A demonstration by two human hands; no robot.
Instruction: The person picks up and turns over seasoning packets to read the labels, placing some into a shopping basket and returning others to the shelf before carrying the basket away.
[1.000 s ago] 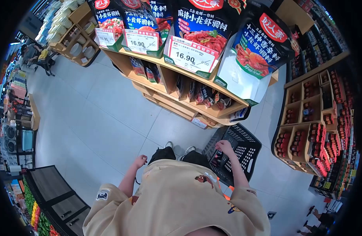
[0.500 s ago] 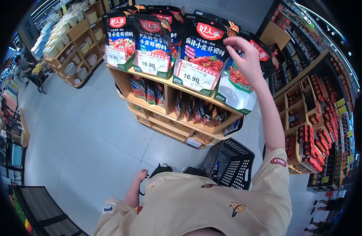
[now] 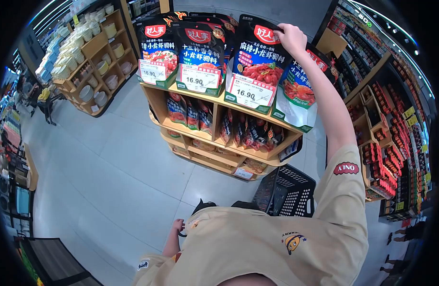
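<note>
My right hand (image 3: 293,40) is closed on the upper right edge of a black seasoning pouch (image 3: 257,64) with a red label and a picture of crayfish. The pouch stands upright on the top shelf of a wooden display, a price sign reading 16.90 (image 3: 248,93) at its lower front. Beside it on the right, partly behind my forearm, is another crayfish seasoning pouch (image 3: 298,86). To the left stands a similar pouch (image 3: 200,52) with its own price sign. My left hand (image 3: 179,226) hangs low by my side, fingers curled; what they hold, if anything, is hidden.
The wooden display (image 3: 214,136) has more pouches in its lower compartments. A black shopping basket (image 3: 288,190) is on the floor at its right end. Shelves of jars (image 3: 386,157) line the right side, and a rack of bowls (image 3: 93,71) stands at the upper left.
My right hand has gone from hovering with fingers apart over the pouches to gripping the pouch's upper edge. The whole view has shifted slightly; my left hand still hangs low.
</note>
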